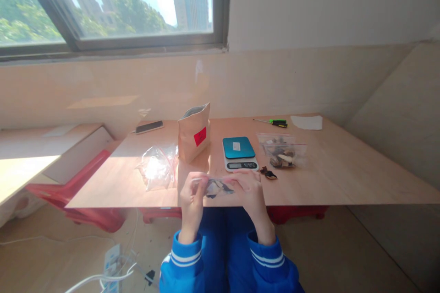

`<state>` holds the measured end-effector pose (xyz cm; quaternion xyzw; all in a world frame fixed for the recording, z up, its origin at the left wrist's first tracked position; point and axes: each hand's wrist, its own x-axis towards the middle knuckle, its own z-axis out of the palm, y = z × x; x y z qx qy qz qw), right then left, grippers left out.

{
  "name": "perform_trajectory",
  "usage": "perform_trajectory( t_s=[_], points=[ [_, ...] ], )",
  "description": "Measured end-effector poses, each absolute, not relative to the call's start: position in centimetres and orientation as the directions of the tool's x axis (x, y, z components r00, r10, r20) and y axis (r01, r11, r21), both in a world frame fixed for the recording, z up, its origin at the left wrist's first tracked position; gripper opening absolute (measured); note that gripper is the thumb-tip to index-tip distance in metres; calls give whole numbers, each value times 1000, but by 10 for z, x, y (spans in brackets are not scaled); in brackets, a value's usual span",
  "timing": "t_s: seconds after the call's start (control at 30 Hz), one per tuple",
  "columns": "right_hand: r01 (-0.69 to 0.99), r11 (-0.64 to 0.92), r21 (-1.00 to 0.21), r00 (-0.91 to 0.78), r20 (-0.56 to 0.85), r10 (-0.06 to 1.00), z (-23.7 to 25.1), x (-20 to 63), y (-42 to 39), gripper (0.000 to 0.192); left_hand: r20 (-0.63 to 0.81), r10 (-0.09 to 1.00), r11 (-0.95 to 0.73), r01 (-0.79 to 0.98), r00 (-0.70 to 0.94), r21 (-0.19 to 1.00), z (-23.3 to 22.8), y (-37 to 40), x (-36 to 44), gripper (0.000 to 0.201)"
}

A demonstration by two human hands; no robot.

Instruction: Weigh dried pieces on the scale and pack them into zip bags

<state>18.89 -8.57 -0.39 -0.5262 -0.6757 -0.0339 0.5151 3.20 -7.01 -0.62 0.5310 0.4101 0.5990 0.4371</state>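
Note:
Between my two hands, just above the table's front edge, is a small clear plastic bag (218,187) with dark and pale dried pieces inside. My left hand (193,194) pinches its left end, and my right hand (248,187) grips the top right. A kitchen scale (239,149) with a blue-green plate lies flat right behind my hands; a small white label is on the plate. Left of it stands a brown paper pouch (192,139) with a red label, its top open. Loose dark dried pieces (268,173) lie beyond my right hand.
Filled zip bags (283,154) lie right of the scale, and clear plastic bags (156,169) lie left of the pouch. At the back are a phone (149,127), a screwdriver (275,122) and white paper (307,122). Red stools (161,213) stand under the table.

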Motion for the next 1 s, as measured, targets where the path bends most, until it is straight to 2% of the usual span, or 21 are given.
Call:
perform_trajectory(
  t_s=[0.17,0.27,0.4,0.53,0.63,0.8,0.9,1.0],
  points=[
    [729,434,-529,125,727,675,-3,188,-88,24,274,962,-274,-115,-8,955,3,-75,29,25],
    [712,436,-550,129,714,689,-3,188,-88,22,237,971,-239,-140,-36,961,9,-78,32,29],
    [659,433,-615,79,629,773,-4,195,-88,16,171,978,-192,-193,-119,962,9,-76,32,33],
    [592,424,-685,43,552,833,-8,206,-90,21,86,973,-141,-263,-212,954,1,-70,25,39],
    [547,407,-732,42,509,860,-10,211,-91,26,70,977,-124,-273,-201,954,-3,-68,20,38],
    [410,324,-853,65,381,922,-8,209,-94,23,21,973,-109,-379,-230,919,-1,-68,22,30],
    [260,308,-915,25,325,945,-5,206,-95,22,-37,957,-103,-456,-289,884,3,-68,27,34],
    [126,224,-966,15,228,974,-3,203,-96,30,-49,949,-112,-475,-312,873,4,-67,30,39]
  ],
)
